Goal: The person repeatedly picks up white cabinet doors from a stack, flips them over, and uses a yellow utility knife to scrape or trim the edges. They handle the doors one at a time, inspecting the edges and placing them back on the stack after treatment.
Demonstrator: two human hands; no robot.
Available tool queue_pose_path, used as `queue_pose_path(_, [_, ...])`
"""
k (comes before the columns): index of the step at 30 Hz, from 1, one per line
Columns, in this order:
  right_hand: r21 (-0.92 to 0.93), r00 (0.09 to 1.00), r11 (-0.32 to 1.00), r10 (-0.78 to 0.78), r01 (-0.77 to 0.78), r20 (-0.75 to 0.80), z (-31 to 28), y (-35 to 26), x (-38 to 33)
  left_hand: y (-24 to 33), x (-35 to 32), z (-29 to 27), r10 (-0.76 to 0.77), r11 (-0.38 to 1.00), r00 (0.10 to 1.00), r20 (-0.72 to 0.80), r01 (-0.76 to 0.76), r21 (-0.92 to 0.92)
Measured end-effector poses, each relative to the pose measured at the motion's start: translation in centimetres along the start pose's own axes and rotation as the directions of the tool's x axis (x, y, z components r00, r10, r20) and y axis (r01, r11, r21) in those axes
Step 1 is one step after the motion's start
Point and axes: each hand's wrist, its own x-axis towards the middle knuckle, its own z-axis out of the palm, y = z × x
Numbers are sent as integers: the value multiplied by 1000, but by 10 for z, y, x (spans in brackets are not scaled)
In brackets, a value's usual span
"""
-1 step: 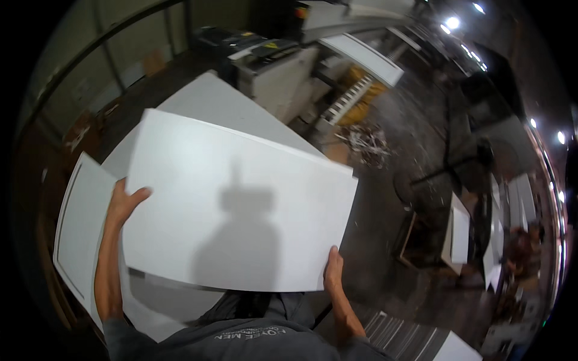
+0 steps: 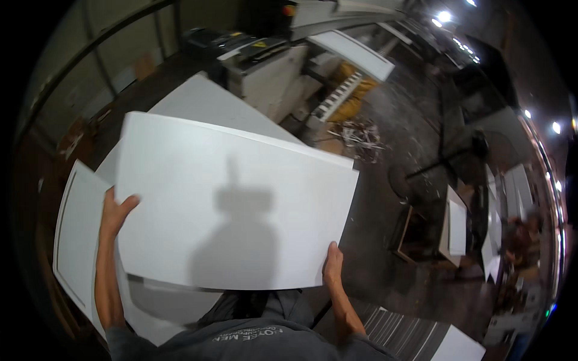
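While hands (image 2: 113,215) grip it, the panel (image 2: 241,201) runs lengthwise left to right.

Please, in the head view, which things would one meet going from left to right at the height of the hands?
Far-left white panel, left hand, held white panel, right hand, open-fronted brown box.

Centre frame, your two bare hands hold a large, flat, white rectangular panel (image 2: 162,222) by its opposite short edges: your left hand (image 2: 113,216) at centre left, your right hand (image 2: 333,265) lower, right of centre. A grey shadow (image 2: 241,240) falls on its face. A tangled heap of thin pale strips (image 2: 359,137) lies on the dark floor (image 2: 397,120), upper right.
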Motion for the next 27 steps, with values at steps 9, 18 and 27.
queue_pose_path(9, [-150, 810, 801, -586, 579, -6, -16, -44, 91, -122, 13, 5, 158, 871, 943, -292, -273, -409])
queue_pose_path(18, [127, 770, 768, -637, 628, 48, -5, -139, 74, -162, 13, -12, 217, 846, 958, -190, -282, -453])
queue_pose_path(27, [95, 741, 748, -616, 656, -267, 28, -110, 83, -117, 5, 16, 258, 811, 943, -212, -331, -482])
